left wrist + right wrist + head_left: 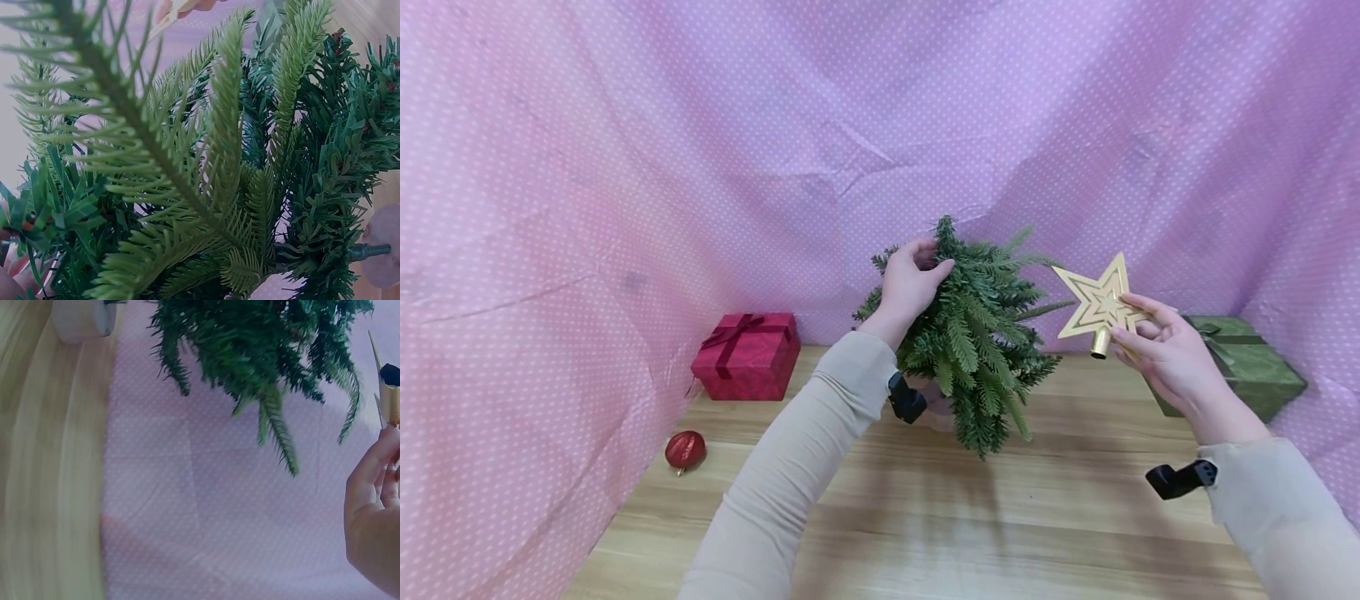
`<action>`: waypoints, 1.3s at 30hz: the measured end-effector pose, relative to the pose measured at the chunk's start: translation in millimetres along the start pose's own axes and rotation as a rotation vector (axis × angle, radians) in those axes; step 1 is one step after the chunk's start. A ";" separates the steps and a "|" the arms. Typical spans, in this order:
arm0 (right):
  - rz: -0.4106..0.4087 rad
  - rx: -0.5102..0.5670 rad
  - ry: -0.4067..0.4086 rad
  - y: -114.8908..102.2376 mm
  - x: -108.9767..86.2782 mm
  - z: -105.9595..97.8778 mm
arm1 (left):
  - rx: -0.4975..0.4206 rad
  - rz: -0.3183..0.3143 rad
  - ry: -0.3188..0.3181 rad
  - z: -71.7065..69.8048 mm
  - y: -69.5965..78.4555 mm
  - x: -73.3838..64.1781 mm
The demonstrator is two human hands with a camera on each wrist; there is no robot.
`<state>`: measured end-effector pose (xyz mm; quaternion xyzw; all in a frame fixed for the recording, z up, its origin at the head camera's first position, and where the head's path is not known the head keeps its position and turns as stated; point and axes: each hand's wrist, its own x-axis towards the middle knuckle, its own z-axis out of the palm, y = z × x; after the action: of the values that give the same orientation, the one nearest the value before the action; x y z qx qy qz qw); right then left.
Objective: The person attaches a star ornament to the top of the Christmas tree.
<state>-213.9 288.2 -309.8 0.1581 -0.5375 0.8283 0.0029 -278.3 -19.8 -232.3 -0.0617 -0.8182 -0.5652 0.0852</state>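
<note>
A small artificial Christmas tree (981, 325) stands in the middle of the table. Near its top, my left hand (910, 287) grips the upper branches between thumb and fingers; needles hide part of the fingertips. In the left wrist view, green branches (225, 125) fill most of the picture. To the right of the tree, my right hand (1183, 358) pinches a gold star tree topper (1103, 302) by its lower right side. The star is held up, tilted slightly, with its hollow socket (390, 403) pointing down and apart from the tree.
A red gift box (748, 358) with a dark ribbon sits at the back left, and a red ball ornament (686, 451) lies in front of it. Behind my right hand is a green gift box (1262, 379). Pink dotted cloth (737, 125) surrounds the wooden table (1060, 517).
</note>
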 end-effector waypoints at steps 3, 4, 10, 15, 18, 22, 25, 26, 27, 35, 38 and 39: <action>-0.006 -0.021 -0.009 -2.7 4.9 7.6 | -0.004 0.000 0.004 0.0 0.3 -0.3; -0.007 -0.036 -0.010 -3.7 6.6 10.3 | -0.006 0.000 0.005 0.0 0.4 -0.5; -0.007 -0.088 -0.017 -10.1 17.2 28.2 | -0.005 0.009 0.003 -0.5 0.9 -1.6; 0.000 -0.074 -0.007 -13.8 28.2 43.2 | 0.000 0.010 -0.003 -0.1 1.7 -2.7; 0.011 -0.093 0.008 -16.8 37.4 53.1 | 0.005 0.012 -0.004 0.1 1.8 -3.7; 0.002 -0.246 0.047 -24.2 51.3 69.2 | 0.011 0.012 -0.002 0.0 1.2 -3.7; -0.008 -0.405 0.095 -29.9 59.9 80.0 | 0.015 0.013 -0.002 0.7 1.1 -3.6; -0.006 -0.433 0.108 -31.2 62.3 82.9 | 0.016 0.014 -0.003 1.1 1.1 -3.6; 0.001 -0.463 0.121 -32.3 64.3 85.5 | 0.017 0.015 -0.003 1.3 1.0 -3.6; 0.011 -0.752 0.159 -35.0 76.8 98.0 | 0.020 0.015 -0.006 1.0 1.4 -3.6; 0.010 -0.808 0.138 -37.1 82.3 101.7 | 0.025 0.010 0.000 0.2 2.2 -3.9; 0.012 -0.820 0.131 -37.9 83.9 103.3 | 0.028 0.009 0.001 0.0 2.2 -3.7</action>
<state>-260.3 198.3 -215.4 0.0876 -0.8223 0.5541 0.0950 -274.3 -19.1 -231.1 -0.0639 -0.8258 -0.5532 0.0890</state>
